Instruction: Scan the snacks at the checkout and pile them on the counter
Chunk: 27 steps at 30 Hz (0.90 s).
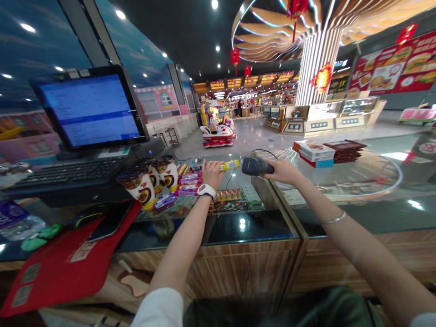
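A yellow packet (229, 165) is gripped by the closed fingers (216, 166) of the left hand (211, 175), over the glass desk (252, 231), and a barcode scanner (255, 166) is gripped in the right hand (283, 171), its nose pointed at the packet. Snack cups (143, 188) are stood left of the left hand, below a monitor (90, 109) at upper left of the frame
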Tool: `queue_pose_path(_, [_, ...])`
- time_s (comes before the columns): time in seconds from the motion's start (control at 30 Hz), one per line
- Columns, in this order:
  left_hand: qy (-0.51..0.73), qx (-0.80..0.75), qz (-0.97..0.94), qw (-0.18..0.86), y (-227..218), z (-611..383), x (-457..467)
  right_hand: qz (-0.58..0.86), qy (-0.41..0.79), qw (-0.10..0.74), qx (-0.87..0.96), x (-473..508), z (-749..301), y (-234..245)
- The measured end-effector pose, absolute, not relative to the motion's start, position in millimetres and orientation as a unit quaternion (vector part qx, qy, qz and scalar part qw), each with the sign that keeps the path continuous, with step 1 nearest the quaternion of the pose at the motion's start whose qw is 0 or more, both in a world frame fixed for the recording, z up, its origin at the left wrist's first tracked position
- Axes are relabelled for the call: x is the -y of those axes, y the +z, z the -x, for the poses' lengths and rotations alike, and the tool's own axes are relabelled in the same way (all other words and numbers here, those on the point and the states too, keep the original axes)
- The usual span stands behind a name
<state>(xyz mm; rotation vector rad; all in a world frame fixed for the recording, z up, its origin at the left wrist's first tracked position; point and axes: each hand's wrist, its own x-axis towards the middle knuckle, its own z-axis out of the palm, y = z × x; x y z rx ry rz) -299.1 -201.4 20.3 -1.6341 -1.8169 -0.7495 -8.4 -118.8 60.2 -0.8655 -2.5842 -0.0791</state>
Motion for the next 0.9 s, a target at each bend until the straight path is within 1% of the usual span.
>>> queue_pose_path(0.33, [-0.290,0.672,0.618,0.287,23.2,296.2,204.4,0.315,-0.012,0.214,0.925,110.1,9.5,51.2])
queue_pose_path(0.43, [-0.291,0.672,0.618,0.286,23.9,294.4,205.0,0.299,0.029,0.212,0.930,104.1,9.9,44.8])
queue_pose_path(0.53, [-0.290,0.672,0.619,0.285,25.4,292.3,206.0,0.244,0.089,0.227,0.939,94.1,12.0,34.3])
queue_pose_path(0.6, [-0.289,0.670,0.621,0.285,26.4,291.2,206.7,0.209,0.108,0.238,0.942,85.9,14.2,26.1])
queue_pose_path(0.73, [-0.290,0.668,0.622,0.289,26.9,290.3,207.5,0.180,0.074,0.235,0.952,71.2,17.5,12.3])
queue_pose_path(0.9, [-0.292,0.663,0.622,0.296,27.1,289.0,207.7,0.169,0.041,0.196,0.965,63.9,19.0,4.0])
